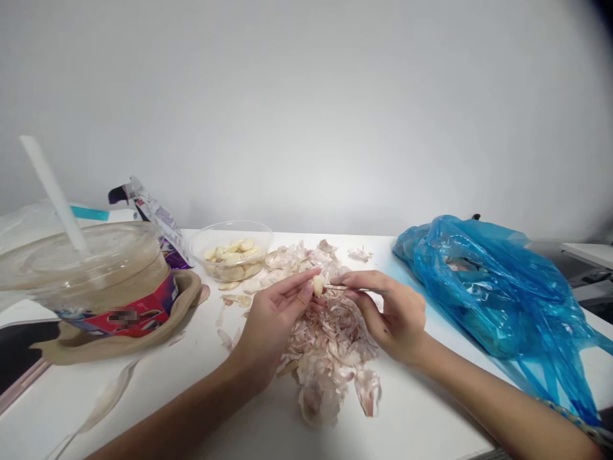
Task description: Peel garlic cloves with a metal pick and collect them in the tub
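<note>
Pale garlic clove [318, 285]: pinched in your left hand [280, 305], above papery skins [330, 342]. Thin tool [336, 287]: clasped in your right hand [395, 313], beside the clove. Clear bowl [230, 230] of peeled cloves [234, 252]: beyond your left hand.

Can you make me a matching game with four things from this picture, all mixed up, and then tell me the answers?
Things:
1. Straw
2. Clear bowl
3. Single clove
4. Papery peels

Where or how:
A. Pinched in the left hand
B. Leaning in the drink cup
C. Heaped on the white table
D. Holding several pale cloves

Right pairs: 1-B, 2-D, 3-A, 4-C
</note>
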A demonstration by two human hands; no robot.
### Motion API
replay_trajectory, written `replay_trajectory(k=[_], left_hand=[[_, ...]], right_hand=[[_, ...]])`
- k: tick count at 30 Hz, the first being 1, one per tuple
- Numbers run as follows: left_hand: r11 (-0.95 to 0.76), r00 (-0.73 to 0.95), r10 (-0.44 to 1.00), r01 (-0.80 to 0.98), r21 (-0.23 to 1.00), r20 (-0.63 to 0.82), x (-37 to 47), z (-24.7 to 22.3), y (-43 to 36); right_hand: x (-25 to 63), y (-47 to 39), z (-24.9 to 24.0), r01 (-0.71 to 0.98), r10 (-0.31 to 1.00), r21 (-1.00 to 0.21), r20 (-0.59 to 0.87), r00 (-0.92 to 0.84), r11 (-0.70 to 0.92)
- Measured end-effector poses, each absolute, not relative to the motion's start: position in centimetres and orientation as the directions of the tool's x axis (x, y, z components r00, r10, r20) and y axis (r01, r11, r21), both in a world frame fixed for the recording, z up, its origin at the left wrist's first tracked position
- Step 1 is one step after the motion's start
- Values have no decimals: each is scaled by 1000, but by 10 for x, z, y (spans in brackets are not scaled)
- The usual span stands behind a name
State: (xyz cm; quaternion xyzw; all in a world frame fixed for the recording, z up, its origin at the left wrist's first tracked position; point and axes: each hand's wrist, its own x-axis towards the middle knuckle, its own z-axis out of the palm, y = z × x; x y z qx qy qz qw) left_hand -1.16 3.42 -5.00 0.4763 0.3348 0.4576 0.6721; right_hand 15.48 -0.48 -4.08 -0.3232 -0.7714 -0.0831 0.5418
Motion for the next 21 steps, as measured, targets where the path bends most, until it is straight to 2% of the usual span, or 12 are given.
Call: replay_trajectory(k=[6, 11, 21], left_hand=[[141, 398, 917, -285, 948, -17, -10, -48, 32], [123, 401, 916, -261, 957, -8, -9, -47, 30], [81, 386, 922, -198, 977, 2, -10, -46, 30]], right_hand=[[155, -2, -42, 573, 482, -353, 872, -86, 740], [154, -1, -42, 496, 559, -471, 828, -36, 730], [155, 1, -38, 429, 628, -568, 778, 2, 702]])
